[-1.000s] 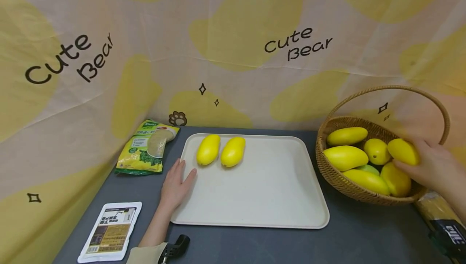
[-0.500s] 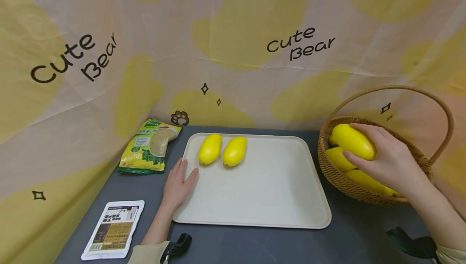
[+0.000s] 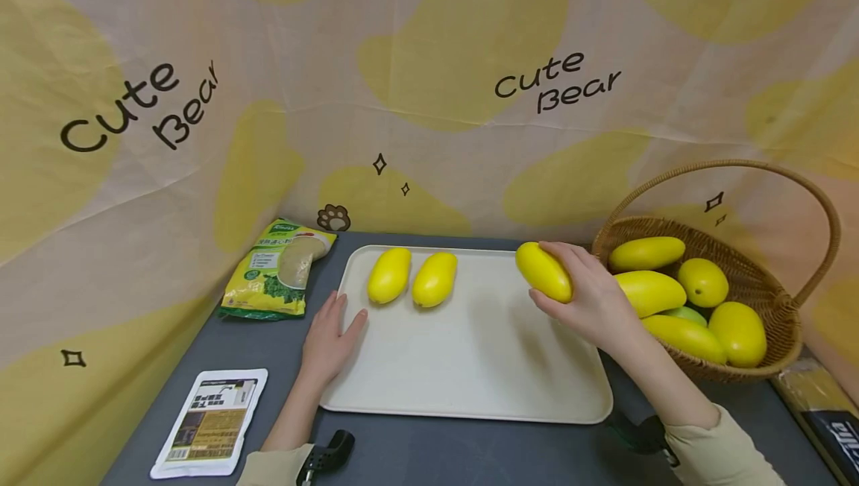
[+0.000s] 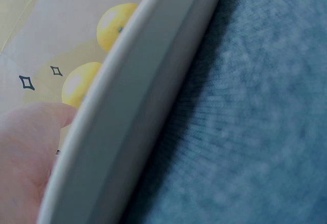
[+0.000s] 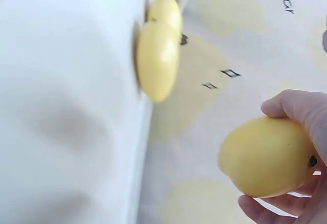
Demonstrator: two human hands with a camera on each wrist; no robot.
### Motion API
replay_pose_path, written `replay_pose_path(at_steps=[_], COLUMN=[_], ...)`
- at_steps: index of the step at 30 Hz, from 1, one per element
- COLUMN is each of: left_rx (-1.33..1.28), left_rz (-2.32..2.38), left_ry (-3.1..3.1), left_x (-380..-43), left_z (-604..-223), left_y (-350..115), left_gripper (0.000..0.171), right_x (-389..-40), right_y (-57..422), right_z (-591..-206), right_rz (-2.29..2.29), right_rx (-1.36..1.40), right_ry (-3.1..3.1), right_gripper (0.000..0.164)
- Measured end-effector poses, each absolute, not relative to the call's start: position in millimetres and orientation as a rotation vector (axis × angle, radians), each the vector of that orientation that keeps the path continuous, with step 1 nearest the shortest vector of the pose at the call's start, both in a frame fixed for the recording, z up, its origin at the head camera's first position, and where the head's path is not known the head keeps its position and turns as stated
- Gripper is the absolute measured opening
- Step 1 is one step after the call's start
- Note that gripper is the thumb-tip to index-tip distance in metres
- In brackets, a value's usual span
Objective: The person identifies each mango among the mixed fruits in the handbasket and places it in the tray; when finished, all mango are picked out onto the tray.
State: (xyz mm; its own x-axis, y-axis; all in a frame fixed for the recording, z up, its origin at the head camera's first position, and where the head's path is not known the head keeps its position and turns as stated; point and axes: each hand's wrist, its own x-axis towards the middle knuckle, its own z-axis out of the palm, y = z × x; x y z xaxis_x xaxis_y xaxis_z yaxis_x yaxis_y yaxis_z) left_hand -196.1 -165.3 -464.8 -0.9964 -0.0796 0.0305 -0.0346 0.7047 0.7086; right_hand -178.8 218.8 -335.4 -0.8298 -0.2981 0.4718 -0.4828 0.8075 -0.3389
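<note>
Our right hand [image 3: 590, 296] has its grip clamped on a yellow mango [image 3: 542, 271], held above the far right part of the white tray [image 3: 429, 370]; our left hand [image 3: 329, 346] lies at the tray's left edge, thumb and fingers apart. The mango looks stiff, smooth and perhaps slippery, probably light, so we'd best cup it round its plump middle, thumb opposite fingers.

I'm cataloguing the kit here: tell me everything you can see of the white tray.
The tray is rectangular, off-white, smooth and plastic-looking, with rounded corners and a raised rim. It lies flat on the grey table. Two yellow fruits lie side by side near its far left corner, and the left hand touches its left rim. Shadows fall on its right half; the right hand holds another yellow fruit above it.
</note>
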Motion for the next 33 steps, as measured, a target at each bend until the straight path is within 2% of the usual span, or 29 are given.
replay_pose_path(at_steps=[15, 33], left_rx=[0.093, 0.101], left_rz=[-1.179, -1.174], left_ry=[-2.837, -2.836], left_x=[-196, -195], left_z=[-464, -464], left_y=[-165, -165], left_gripper=[0.067, 0.067], right_x=[-226, -248], right_y=[180, 156], right_z=[-385, -408], right_rz=[0.603, 0.600], right_rx=[0.534, 0.451], right_ry=[-2.666, -2.807], right_gripper=[0.065, 0.063])
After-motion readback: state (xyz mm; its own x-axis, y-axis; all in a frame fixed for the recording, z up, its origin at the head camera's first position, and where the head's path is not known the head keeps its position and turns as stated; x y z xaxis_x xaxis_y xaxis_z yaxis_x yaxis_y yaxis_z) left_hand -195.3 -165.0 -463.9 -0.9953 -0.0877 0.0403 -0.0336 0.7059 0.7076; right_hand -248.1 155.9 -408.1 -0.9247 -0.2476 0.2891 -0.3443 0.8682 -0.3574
